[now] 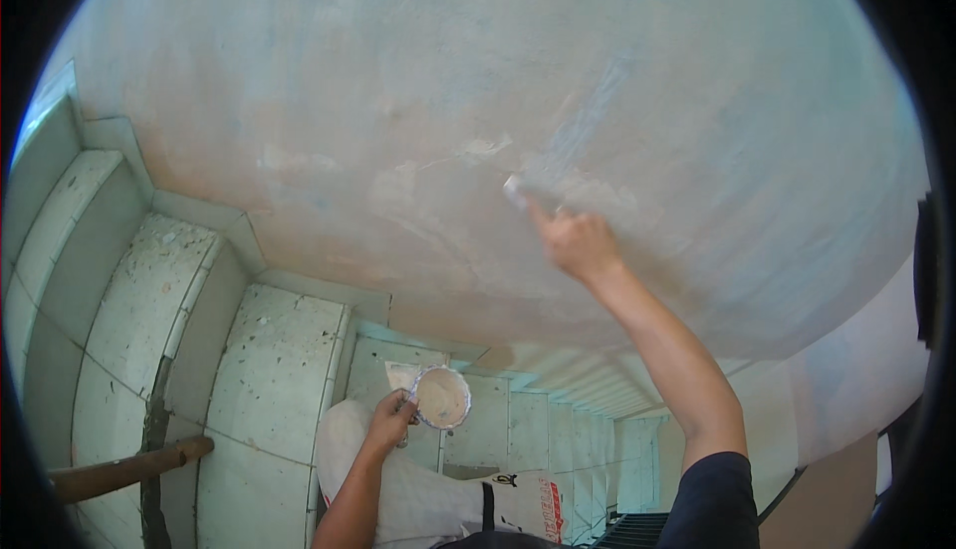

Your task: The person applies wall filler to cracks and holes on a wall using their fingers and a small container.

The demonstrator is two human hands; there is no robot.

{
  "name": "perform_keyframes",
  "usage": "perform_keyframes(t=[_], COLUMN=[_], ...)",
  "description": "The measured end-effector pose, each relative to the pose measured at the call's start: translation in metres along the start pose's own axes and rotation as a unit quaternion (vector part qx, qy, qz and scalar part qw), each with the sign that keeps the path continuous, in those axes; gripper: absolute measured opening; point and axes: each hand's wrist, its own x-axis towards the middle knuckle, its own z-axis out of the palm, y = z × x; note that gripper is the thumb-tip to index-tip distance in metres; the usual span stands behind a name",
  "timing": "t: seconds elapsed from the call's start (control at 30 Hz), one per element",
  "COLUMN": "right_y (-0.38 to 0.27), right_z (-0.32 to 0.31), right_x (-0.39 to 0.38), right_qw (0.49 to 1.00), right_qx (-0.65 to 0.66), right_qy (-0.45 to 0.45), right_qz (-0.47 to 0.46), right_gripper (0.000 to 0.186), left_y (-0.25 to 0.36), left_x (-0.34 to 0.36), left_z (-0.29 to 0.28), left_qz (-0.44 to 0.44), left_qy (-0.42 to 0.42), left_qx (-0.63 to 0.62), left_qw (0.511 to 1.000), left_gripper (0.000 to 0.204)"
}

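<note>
My left hand (391, 416) is closed on a round cup (442, 399) with a white and blue rim, holding it over the steps. Pale, thick paste fills much of the cup. A light, flat piece (401, 375) shows beside the cup, above my fingers; whether I hold it cannot be made out. My right arm reaches up to the wall (329, 71). My right hand (581, 242) is closed, its index finger stretched toward a small white end (514, 191) against the wall. Blur hides what that white thing is. Around it are pale smeared patches (597, 196) and a light diagonal streak (583, 121).
Tiled stairs (279, 340) run along the wall's foot, strewn with crumbs and chips at the left. A wooden pole (134, 469) juts in at the lower left. A white printed bag or cloth (523, 504) lies near my lap, with a dark railing (637, 529) beyond.
</note>
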Motion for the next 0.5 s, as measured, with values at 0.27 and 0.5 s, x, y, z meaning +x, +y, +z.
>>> perform_keyframes(t=[0.27,0.5], right_y=[-0.032,-0.037], right_z=[0.019,0.006], right_x=[-0.011,0.000], right_qw=[0.992,0.996], right_qx=[0.010,0.044], right_qy=[-0.047,-0.011], right_qz=[-0.113,0.075], right_gripper=[0.065,0.060], left_y=[-0.007,-0.005], left_x=[0.000,0.000], left_z=[-0.008,0.000], left_qz=[0.026,0.029], left_qy=[0.004,0.004], left_qx=[-0.009,-0.003], left_qw=[1.000,1.000], left_gripper=[0.016,0.021])
